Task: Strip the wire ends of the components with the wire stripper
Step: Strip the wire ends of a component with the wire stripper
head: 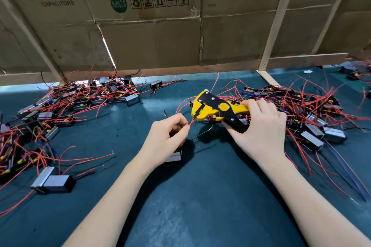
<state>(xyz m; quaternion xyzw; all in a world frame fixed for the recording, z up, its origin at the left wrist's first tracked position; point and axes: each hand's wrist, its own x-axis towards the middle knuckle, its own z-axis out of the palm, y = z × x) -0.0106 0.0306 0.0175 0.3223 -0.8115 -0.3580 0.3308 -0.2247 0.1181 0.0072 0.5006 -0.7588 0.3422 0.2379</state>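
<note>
On the dark green tabletop we see heaps of grey box components trailing red wires. Our right hand grips the handles of the yellow-and-black wire stripper, raised at centre. Our left hand pinches a thin red wire, its end at the stripper's mouth.

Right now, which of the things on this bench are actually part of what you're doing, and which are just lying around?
In the job:
- yellow wire stripper, gripped by the right hand
- red wire, pinched by the left hand
- component under the left hand

Lying about:
- left pile of components
- right pile of components
- cardboard boxes
- green mat
</note>
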